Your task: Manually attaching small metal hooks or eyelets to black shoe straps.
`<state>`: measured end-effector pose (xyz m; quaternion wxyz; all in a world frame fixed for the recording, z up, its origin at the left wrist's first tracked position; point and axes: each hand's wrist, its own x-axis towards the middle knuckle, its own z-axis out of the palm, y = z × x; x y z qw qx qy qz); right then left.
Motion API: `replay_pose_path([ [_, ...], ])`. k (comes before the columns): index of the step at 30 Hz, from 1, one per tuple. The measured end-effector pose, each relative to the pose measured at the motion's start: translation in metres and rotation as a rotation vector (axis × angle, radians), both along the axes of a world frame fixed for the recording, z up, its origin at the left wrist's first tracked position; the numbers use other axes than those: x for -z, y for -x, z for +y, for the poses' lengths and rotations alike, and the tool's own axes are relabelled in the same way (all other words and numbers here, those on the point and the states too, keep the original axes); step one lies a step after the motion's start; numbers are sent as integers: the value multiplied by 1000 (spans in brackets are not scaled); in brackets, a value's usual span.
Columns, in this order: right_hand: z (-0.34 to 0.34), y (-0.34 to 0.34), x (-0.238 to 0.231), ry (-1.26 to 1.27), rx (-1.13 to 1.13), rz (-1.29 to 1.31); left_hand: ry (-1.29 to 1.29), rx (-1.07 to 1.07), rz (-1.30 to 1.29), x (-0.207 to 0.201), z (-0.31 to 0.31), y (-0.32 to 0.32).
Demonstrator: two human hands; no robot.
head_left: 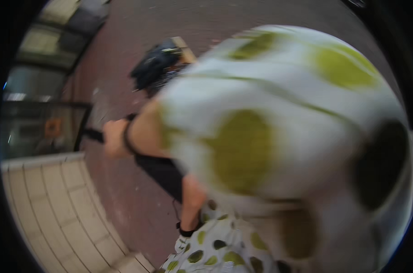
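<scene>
Black bar point(160, 174) slants over the reddish floor point(117, 193), toward its left edge by the pale tiles point(56, 204). Its long axis runs from my right hand point(113, 138), farther out and seemingly wrapped round it, back to my nearer left hand point(192, 198), beside the bar's close end; blur keeps me from telling that hand's hold.

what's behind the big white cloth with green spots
Past the white cloth, to its upper left, a blurry dark bundle, a tan block and reddish floor show. Whatever lies directly behind it is covered.
</scene>
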<state>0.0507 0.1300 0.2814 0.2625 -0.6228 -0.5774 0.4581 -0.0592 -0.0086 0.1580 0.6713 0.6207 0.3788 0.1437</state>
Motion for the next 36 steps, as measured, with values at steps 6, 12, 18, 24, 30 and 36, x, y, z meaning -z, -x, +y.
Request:
replay_pose_path([
  [6,-54,-36,55,154,183,798,-99,-292,-200,-15,15,-2],
  [12,-77,-43,120,208,639,1338,-399,-427,-112,-25,32,4],
  [18,-94,-34,134,171,730,1405,-574,-318,106,-15,30,-13],
  [24,-100,-30,143,142,723,1257,-635,-338,190,11,29,-14],
  [30,-98,-37,142,155,623,1372,-311,-434,-26,14,36,-17],
  [36,-101,-39,139,154,570,1370,-131,-445,-140,23,39,-13],
])
